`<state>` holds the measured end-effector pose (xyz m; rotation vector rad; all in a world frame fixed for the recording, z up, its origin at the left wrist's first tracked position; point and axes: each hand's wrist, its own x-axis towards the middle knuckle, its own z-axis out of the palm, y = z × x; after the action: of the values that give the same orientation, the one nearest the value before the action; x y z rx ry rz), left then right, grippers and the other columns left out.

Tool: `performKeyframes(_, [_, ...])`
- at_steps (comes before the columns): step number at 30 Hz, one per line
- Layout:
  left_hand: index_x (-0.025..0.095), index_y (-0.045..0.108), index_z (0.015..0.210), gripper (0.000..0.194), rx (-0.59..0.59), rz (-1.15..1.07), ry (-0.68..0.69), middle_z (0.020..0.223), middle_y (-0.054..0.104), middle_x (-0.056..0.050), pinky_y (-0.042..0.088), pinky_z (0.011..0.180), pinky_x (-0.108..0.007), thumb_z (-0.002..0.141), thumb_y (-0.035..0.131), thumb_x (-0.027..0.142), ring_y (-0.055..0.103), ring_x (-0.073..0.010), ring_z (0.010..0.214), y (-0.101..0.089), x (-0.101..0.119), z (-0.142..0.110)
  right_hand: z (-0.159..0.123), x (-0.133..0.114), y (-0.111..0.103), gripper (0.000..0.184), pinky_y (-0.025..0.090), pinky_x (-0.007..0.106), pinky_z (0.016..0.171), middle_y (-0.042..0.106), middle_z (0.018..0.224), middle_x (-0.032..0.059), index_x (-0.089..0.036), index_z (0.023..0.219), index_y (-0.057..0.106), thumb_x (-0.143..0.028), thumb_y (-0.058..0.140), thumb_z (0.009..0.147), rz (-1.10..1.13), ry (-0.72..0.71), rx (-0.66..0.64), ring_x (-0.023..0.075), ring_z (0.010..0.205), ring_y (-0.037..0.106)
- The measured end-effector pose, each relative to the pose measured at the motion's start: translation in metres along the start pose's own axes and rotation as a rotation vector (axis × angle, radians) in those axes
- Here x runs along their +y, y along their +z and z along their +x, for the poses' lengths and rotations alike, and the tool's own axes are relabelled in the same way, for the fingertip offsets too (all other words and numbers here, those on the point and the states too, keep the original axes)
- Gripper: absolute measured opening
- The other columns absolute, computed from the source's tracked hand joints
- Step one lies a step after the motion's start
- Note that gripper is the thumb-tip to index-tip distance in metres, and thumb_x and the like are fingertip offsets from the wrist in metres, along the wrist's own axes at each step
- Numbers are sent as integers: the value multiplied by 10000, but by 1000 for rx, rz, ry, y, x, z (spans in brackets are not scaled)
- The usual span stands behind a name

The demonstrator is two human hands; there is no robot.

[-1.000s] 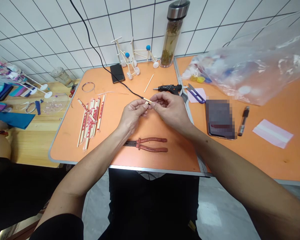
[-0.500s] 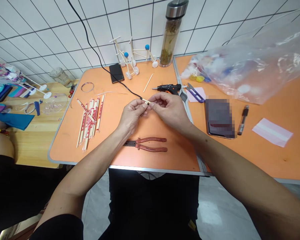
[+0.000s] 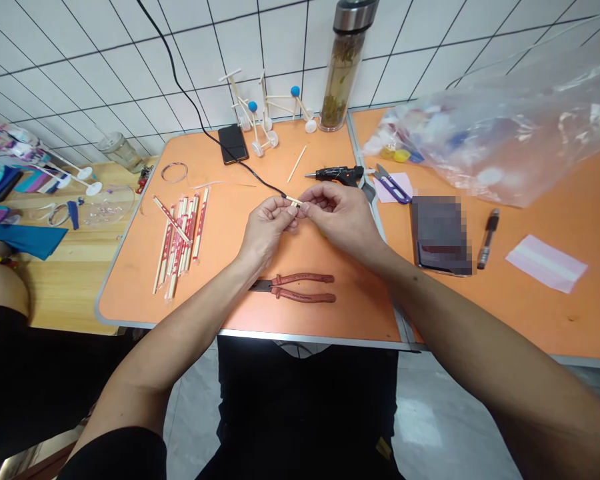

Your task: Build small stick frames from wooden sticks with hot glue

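My left hand and my right hand meet above the orange folding table, their fingertips pinching a short pale wooden stick from both ends. A thin black cable runs down from the top left and ends at the stick, near my left fingers. Below my hands lie red-handled pliers. A black glue gun rests just beyond my right hand, and a loose wooden stick lies past my fingers.
Wrapped chopsticks lie left of my hands. Small stick-built wheeled models, a black phone and a glass flask stand along the tiled wall. Right are thread snips and a plastic bag. A person's arm shows far left.
The view has drifted slightly, shifting the table contents a little in the frame. Both hands still pinch the stick, with no visible change in grip.
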<state>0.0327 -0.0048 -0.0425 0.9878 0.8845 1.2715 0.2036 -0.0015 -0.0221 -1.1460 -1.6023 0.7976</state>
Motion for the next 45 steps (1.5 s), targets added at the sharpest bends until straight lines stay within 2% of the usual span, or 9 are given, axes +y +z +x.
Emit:
performKeyframes(10, [182, 788, 835, 147, 14, -12, 22, 803, 764, -4, 494, 620, -195, 874, 905, 261, 601, -67, 623, 0, -4, 2, 0, 0, 0, 100, 540, 342, 756, 812, 878, 43, -200, 925, 811, -228, 731, 874, -44, 7, 5, 202, 801, 711])
performKeyframes(16, [181, 815, 829, 178, 1, 5, 57, 686, 684, 16, 489, 626, -207, 827, 944, 303, 577, -78, 607, -2, -6, 2, 0, 0, 0, 113, 542, 345, 765, 817, 883, 46, -198, 927, 810, -224, 708, 886, -39, -11, 7, 201, 803, 714])
performKeyframes(29, [194, 800, 829, 349, -1, 28, 36, 792, 775, -10, 553, 709, -216, 757, 1025, 452, 678, -96, 697, -1, -2, -1, -2, -2, 0, 114, 539, 330, 748, 813, 872, 37, -202, 925, 802, -196, 702, 870, -65, -16, -3, 196, 796, 710])
performKeyframes(35, [187, 793, 821, 362, 6, 33, 36, 786, 799, -25, 565, 713, -219, 751, 1033, 450, 704, -107, 700, -1, -3, -1, -2, -5, -1, 106, 542, 331, 751, 812, 888, 39, -203, 917, 798, -200, 705, 867, -71, -24, -3, 193, 789, 695])
performKeyframes(37, [187, 798, 853, 324, 48, 41, 21, 778, 800, -27, 563, 704, -216, 783, 1013, 420, 703, -107, 689, -3, 0, 1, 0, -5, -4, 108, 550, 344, 764, 810, 908, 43, -212, 924, 795, -207, 695, 883, -80, -17, 42, 204, 809, 700])
performKeyframes(40, [202, 773, 880, 271, 183, 70, 13, 799, 805, -17, 555, 687, -208, 847, 973, 382, 701, -101, 672, -9, 13, 5, 2, -1, -7, 126, 549, 364, 773, 806, 922, 44, -222, 946, 795, -200, 678, 902, -144, -18, 88, 219, 823, 700])
performKeyframes(43, [214, 729, 877, 294, 322, 81, 59, 812, 805, -2, 548, 678, -201, 862, 969, 384, 683, -90, 650, -15, 28, 10, 0, 5, -6, 154, 517, 367, 765, 807, 924, 47, -223, 960, 804, -166, 667, 919, -295, -24, -41, 226, 827, 695])
performKeyframes(45, [215, 715, 875, 313, 356, 83, 72, 807, 800, 4, 552, 682, -200, 854, 977, 385, 677, -86, 645, -17, 35, 12, -4, 8, -2, 197, 482, 374, 763, 823, 998, 63, -231, 976, 812, -143, 637, 957, -457, -69, -143, 247, 903, 706])
